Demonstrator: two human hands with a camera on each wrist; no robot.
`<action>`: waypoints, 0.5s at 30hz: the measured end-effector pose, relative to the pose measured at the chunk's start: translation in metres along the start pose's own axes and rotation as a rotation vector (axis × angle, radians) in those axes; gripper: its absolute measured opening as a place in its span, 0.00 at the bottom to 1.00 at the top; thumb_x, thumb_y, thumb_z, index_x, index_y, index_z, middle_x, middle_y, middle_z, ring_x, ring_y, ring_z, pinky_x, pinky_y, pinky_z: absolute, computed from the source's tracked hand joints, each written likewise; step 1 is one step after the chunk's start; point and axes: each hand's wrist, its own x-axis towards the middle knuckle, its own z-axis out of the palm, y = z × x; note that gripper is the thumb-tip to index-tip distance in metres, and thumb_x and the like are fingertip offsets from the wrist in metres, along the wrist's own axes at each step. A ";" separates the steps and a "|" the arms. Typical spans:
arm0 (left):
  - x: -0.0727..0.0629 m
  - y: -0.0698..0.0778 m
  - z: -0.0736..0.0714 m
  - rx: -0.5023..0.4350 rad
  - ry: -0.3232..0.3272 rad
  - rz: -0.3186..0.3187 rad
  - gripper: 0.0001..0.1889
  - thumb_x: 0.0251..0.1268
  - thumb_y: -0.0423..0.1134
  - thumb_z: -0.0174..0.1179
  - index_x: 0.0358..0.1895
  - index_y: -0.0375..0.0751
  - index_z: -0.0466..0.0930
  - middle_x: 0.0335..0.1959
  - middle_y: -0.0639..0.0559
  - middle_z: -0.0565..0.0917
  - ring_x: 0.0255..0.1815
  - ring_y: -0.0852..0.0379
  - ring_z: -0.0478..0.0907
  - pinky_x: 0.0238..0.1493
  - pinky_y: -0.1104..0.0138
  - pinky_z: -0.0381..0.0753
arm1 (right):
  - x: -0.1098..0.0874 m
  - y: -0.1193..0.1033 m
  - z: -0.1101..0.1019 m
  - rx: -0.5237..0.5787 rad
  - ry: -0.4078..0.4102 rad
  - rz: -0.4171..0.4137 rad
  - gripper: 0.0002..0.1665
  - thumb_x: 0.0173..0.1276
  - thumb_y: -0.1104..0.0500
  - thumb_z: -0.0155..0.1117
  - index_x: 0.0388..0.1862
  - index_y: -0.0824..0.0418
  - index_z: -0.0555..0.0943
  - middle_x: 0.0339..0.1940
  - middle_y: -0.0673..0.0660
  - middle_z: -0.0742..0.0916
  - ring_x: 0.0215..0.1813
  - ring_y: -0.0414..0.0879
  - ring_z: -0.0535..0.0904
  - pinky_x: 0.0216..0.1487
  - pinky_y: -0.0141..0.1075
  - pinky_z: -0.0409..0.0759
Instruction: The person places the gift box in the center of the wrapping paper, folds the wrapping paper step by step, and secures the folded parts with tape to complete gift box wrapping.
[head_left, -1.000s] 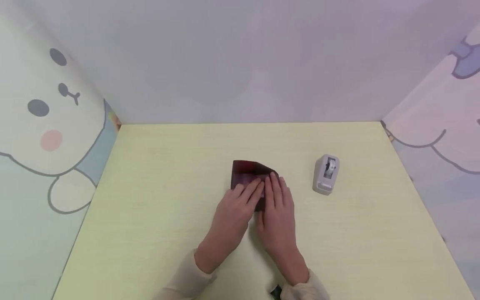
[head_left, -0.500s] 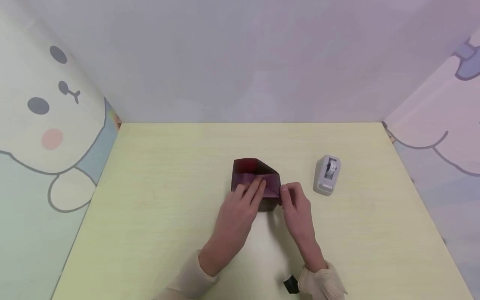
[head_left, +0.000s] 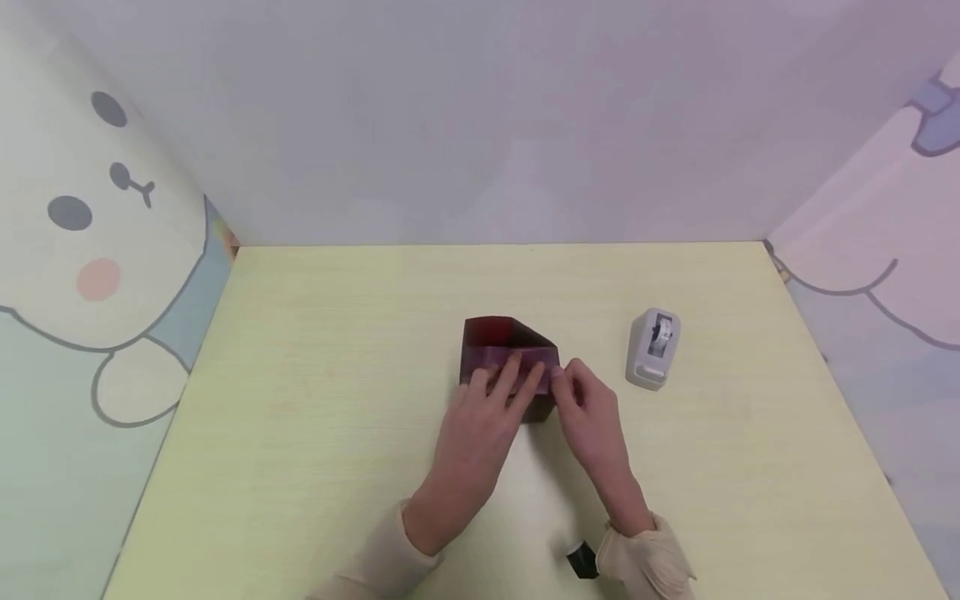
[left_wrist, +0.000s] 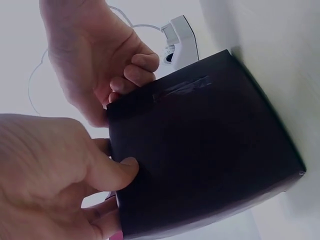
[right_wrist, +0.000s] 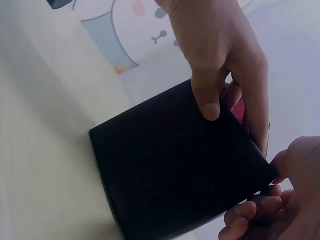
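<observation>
A dark paper box (head_left: pixel 538 410) stands mid-table, its red inside showing at the back and a purple-looking flap (head_left: pixel 551 358) across the near part of its top. My left hand (head_left: pixel 474 433) grips the near side, thumb on the outer face and spread fingers over the flap. With thumb and fingers curled, my right hand (head_left: pixel 596 417) pinches the box's near right top corner. In the left wrist view, the box's dark face (left_wrist: pixel 205 145) bears a strip of shiny clear tape (left_wrist: pixel 182 89). The fingers inside the rim are partly hidden.
A grey-white tape dispenser (head_left: pixel 652 350) with a roll in it stands right of the box. Near the right sleeve is a small black object (head_left: pixel 582 560). A plain wall (head_left: pixel 480 125) rises behind the table, and cartoon-printed panels (head_left: pixel 142 275) flank it.
My right hand has left the flap's top, moved right and taken the box's right corner between thumb and fingers. My left fingers have spread apart on the flap.
</observation>
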 end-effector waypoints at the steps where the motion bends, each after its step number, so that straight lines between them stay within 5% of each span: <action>1: 0.000 0.000 0.000 0.007 -0.006 0.001 0.38 0.60 0.36 0.77 0.75 0.56 0.75 0.72 0.50 0.79 0.52 0.50 0.76 0.35 0.68 0.71 | 0.000 0.000 0.000 -0.006 -0.004 0.004 0.21 0.82 0.52 0.57 0.25 0.56 0.71 0.19 0.50 0.72 0.24 0.44 0.69 0.24 0.32 0.66; 15: 0.002 0.001 0.001 0.043 -0.002 0.024 0.35 0.62 0.38 0.75 0.74 0.52 0.76 0.72 0.53 0.80 0.53 0.51 0.77 0.36 0.68 0.71 | 0.012 -0.001 0.002 0.013 -0.026 0.036 0.25 0.82 0.55 0.53 0.20 0.58 0.68 0.18 0.51 0.73 0.22 0.45 0.69 0.23 0.33 0.66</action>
